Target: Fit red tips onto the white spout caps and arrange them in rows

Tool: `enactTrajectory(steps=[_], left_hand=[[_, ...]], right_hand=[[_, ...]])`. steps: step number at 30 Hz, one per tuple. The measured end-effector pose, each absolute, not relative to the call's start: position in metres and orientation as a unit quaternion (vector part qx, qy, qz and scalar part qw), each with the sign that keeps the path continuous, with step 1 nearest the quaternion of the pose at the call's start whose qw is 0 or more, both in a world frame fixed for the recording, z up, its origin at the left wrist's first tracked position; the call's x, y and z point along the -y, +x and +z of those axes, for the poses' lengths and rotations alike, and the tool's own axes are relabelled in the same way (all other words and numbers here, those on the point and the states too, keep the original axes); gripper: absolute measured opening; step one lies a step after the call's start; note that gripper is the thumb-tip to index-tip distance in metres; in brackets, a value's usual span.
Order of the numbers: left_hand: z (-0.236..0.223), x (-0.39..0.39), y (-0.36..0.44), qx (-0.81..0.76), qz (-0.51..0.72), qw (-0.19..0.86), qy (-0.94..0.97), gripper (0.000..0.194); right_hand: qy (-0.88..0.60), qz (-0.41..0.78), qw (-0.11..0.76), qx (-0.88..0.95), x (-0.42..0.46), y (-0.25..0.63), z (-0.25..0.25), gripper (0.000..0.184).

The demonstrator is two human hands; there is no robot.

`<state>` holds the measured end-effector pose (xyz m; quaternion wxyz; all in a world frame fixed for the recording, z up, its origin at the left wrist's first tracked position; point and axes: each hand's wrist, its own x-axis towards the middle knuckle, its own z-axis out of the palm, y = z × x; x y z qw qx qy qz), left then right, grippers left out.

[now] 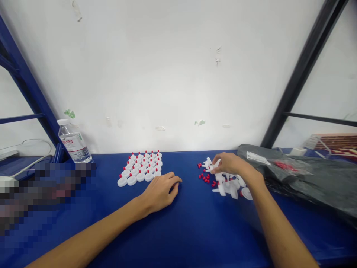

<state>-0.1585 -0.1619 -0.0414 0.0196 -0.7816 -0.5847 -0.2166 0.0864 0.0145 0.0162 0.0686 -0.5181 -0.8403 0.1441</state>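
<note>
My left hand (163, 189) rests on the blue table beside the caps, fingers lightly bent and apart, with nothing in it. Just left of it stand white nozzle caps with red tips (141, 166), upright in neat rows. Over a loose pile of white nozzle caps (230, 186), my right hand (227, 163) has its thumb and fingers closed on a white nozzle cap (216, 166). The hand partly covers the pile. Small red tip caps (205, 178) lie scattered along the pile's left side.
A clear water bottle (74, 141) stands at the back left. On the right lies a dark grey plastic bag (301, 178), with a clear packet of red pieces (287, 166) on it. Metal posts (298, 78) frame the blue table (178, 234), against a white wall.
</note>
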Motion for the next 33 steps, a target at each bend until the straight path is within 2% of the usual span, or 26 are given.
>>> enactTrajectory(steps=[14, 20, 33], left_hand=[[-0.052, 0.113, -0.114, 0.593, -0.249, 0.013, -0.766, 0.037], [-0.058, 0.088, -0.103, 0.594, -0.252, 0.007, -0.764, 0.024], [-0.047, 0.118, -0.118, 0.581, -0.302, 0.000, -0.756, 0.017]], right_hand=[[-0.508, 0.164, 0.067, 0.843, -0.025, 0.086, 0.008, 0.029], [-0.475, 0.176, 0.088, 0.858, -0.021, 0.087, 0.017, 0.025], [-0.369, 0.335, 0.158, 0.852, 0.001, 0.075, 0.029, 0.039]])
